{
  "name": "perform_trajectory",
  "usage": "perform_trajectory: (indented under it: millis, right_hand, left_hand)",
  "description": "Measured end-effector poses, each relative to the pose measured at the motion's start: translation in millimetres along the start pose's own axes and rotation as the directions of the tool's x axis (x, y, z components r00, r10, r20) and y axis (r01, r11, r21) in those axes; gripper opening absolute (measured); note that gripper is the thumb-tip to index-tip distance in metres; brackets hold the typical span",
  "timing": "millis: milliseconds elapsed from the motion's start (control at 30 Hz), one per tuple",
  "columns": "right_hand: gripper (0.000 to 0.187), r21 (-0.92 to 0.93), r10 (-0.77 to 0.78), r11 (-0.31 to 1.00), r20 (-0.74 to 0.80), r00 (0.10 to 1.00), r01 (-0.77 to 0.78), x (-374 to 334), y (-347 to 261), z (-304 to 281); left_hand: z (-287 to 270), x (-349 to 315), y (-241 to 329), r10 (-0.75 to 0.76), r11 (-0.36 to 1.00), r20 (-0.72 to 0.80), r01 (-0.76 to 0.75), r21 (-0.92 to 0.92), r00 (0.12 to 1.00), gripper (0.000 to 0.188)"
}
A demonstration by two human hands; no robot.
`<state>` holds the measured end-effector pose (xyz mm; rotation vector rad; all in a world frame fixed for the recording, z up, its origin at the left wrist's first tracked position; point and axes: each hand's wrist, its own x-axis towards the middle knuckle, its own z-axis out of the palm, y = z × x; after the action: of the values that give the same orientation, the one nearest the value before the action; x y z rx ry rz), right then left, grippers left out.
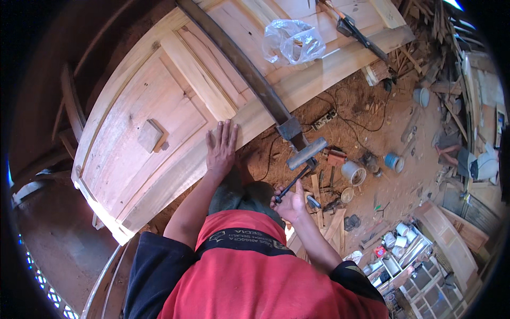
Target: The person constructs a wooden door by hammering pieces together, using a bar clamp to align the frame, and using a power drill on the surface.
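A panelled wooden door [143, 111] lies flat in front of me, with a long metal bar clamp [239, 69] running across it. The clamp's jaw and screw end reach past the door's near edge. My left hand [222, 149] rests flat on that edge, its fingers stretched out, left of the clamp. Turned palm up, my right hand [291, 204] has its fingers curled round the dark clamp handle [292, 185] below the screw end. A small wooden block [151, 136] sits on the door's left panel. Farther right, a crumpled clear plastic bag [295, 42] lies on the door.
A second clamp [361, 37] crosses the door's far right. On the dusty floor stand a white bucket [353, 173], a blue paint can [393, 162] and a power strip [324, 120] with cables. Another person [478, 162] is at the right. Shelves [398, 255] with containers stand lower right.
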<state>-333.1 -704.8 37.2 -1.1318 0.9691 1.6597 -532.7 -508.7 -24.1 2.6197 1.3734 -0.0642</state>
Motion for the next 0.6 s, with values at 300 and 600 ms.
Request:
perform_trajectory:
  millis: [300, 600]
  right_hand:
    - [0.06, -0.095, 0.143, 0.986, 0.054, 0.988, -0.138, -60.4, -39.1, 29.0]
    - [0.043, -0.117, -0.34, 0.927, 0.133, 0.931, 0.355, -69.1, 8.4, 13.1]
  left_hand:
    - [-5.4, -8.2, -1.8, 0.01, 0.996, 0.01, -0.011, 0.086, 1.0, 0.092]
    - [-11.7, -11.4, -0.5, 0.013, 1.0, 0.031, -0.013, -0.014, 0.999, 0.085]
